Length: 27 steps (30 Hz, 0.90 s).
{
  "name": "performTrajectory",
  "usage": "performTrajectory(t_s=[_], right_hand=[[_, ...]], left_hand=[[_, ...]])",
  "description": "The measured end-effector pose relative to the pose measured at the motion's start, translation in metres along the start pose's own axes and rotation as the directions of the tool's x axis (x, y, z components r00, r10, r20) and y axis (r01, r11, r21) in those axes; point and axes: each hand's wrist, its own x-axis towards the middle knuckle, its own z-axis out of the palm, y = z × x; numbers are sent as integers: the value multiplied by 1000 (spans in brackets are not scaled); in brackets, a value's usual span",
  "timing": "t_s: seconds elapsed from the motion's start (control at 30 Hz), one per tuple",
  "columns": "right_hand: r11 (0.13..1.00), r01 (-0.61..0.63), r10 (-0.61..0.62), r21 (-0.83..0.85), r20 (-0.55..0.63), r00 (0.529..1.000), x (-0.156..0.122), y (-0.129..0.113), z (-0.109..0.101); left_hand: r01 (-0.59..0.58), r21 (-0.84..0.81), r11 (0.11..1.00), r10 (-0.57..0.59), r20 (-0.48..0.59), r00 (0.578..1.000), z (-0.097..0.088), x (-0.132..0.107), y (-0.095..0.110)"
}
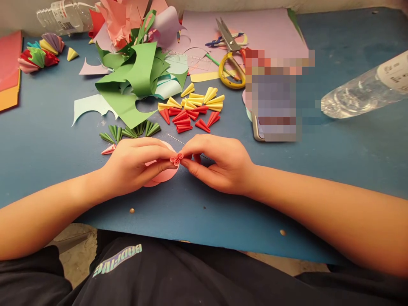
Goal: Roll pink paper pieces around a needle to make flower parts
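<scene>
Both hands pinch pink paper cones over pink disc | left hand, right hand grasping | risk: loose grip may let the cones unroll or slip apart.

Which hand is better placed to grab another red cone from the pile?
Probably the right hand. The red cones lie just beyond its knuckles, while the left hand sits farther over, nearer the green cones. Both hands pinch the small red rolled pieces.
</scene>
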Motion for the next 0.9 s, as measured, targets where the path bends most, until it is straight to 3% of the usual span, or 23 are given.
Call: performTrajectory(t_s=[0.17, 0.33, 0.6, 0.9], right_hand=[[998, 54, -55, -40, -12, 998, -2, 0, 2], [992, 103, -105, -75, -29, 994, -3, -2, 1], [989, 126, -125, -72, 23, 992, -3, -1, -1], [983, 140, -139, -119, 18, 990, -6, 0, 1]], left_hand=[[44, 28, 999, -43, -36, 998, 2, -1, -1], [-108, -2, 994, 108, -75, 991, 5, 0, -4], [-173, -20, 985, 174, 14, 985, 2, 1, -7], [-133, 53, 990, 133, -7, 991, 3, 2, 0]])
